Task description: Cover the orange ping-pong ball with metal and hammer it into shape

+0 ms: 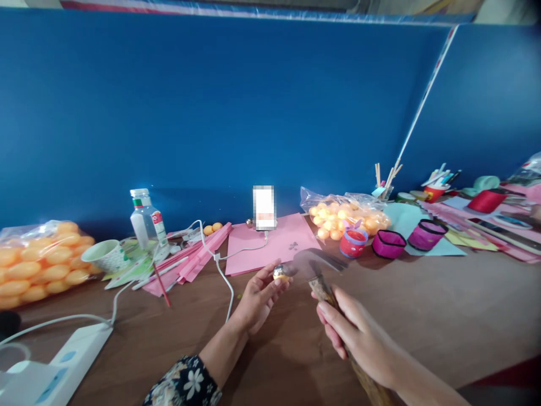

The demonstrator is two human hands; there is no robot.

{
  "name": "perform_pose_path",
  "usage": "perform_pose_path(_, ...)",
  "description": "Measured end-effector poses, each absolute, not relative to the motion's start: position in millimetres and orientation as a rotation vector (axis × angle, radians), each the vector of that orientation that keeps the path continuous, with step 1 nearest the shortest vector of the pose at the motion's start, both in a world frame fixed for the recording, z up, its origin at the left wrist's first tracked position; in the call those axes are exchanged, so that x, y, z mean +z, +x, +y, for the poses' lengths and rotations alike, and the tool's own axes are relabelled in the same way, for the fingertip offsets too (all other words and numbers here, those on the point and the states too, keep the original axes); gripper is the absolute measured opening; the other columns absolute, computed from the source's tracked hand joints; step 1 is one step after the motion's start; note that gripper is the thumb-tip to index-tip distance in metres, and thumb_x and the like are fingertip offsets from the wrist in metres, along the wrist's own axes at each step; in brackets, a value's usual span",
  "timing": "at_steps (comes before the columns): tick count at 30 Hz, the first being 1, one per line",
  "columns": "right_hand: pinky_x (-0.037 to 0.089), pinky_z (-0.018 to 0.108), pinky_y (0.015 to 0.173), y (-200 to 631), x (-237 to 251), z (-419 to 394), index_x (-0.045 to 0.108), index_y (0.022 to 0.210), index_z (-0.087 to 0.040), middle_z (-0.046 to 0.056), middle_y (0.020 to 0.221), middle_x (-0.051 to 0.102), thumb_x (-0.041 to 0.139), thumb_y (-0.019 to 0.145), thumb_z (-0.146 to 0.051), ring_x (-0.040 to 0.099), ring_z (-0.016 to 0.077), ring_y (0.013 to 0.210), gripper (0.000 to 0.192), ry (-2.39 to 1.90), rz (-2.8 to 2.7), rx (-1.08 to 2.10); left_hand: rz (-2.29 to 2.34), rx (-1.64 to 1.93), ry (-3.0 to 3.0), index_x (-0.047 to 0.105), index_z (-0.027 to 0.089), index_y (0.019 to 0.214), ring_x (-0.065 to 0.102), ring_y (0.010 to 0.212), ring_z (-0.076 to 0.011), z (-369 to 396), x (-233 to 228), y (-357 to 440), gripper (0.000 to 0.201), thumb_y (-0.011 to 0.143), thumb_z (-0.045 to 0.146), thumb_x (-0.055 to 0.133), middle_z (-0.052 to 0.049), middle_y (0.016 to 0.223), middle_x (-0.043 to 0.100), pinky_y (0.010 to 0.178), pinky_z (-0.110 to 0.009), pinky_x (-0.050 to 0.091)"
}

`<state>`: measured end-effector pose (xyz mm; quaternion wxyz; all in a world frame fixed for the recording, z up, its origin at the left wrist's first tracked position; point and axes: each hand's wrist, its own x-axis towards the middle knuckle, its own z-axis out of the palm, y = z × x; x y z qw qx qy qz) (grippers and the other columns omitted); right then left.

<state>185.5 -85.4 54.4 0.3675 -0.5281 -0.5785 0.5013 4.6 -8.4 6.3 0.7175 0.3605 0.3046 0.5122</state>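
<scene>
left hand: your fingers pinched a small ball, orange with a shiny metal cap, held up just above the table near its middle.
right hand: you had it clenched around the wooden handle of a hammer, the head blurred and right beside the ball, close to touching it.
where the ball was: between your fingertips, in front of the pink paper, not resting on anything.
doing it well: my judgement was that short, light taps suited a hollow ball; a grip nearer the head would have given more control, and fingertips kept to the sides, clear of the hammer face.
risk: the ball looked easy to dent or to slip out, and your thumb sat very near the strike.
surface: a brown wooden table with a white cable running across it to a power strip.
room: a blue partition stood behind; bags of orange balls lay left and centre, with a water bottle, a paper cup and small red and magenta cups.
</scene>
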Motion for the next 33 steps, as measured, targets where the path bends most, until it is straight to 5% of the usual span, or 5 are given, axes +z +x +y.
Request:
perform_pose_path(14, 0.036, 0.019, 0.043, 186.3, 54.7, -84.8, 0.047, 0.09, -0.017, -0.005, 0.057, 0.042, 0.034, 0.088, -0.045, 0.038, 0.0063, 0.043, 0.03, -1.342, -1.484, 1.25, 0.683, 1.15, 0.765, 0.063, 0.015, 0.098, 0.06, 0.081, -0.0145, -4.9, -0.2, 3.6, 0.033, 0.067, 0.025, 0.069, -0.006, 0.086, 0.066, 0.076, -0.026, 0.045)
perform_pose_path(20, 0.036, 0.019, 0.042, 184.5, 51.5, -85.7, 0.046, 0.087, -0.018, -0.006, 0.057, 0.042, 0.034, 0.088, -0.046, 0.038, 0.0063, 0.043, 0.03, -1.329, -1.459, 1.259, 0.637, 1.143, 0.717, 0.056, 0.018, 0.11, 0.061, 0.084, -0.0131, -5.9, 1.5, 4.6, 0.041, 0.071, 0.023, 0.065, -0.005, 0.092, 0.066, 0.08, -0.024, 0.044)
perform_pose_path(33, 0.035, 0.018, 0.041, 183.5, 50.9, -86.0, 0.045, 0.088, -0.019, -0.007, 0.056, 0.041, 0.033, 0.089, -0.044, 0.036, 0.0059, 0.042, 0.028, -1.332, -1.464, 1.298, 0.678, 1.133, 0.69, 0.061, 0.014, 0.089, 0.062, 0.083, -0.0149, -4.5, 4.9, 1.5, 0.023, 0.07, 0.024, 0.067, -0.006, 0.087, 0.066, 0.077, -0.024, 0.046)
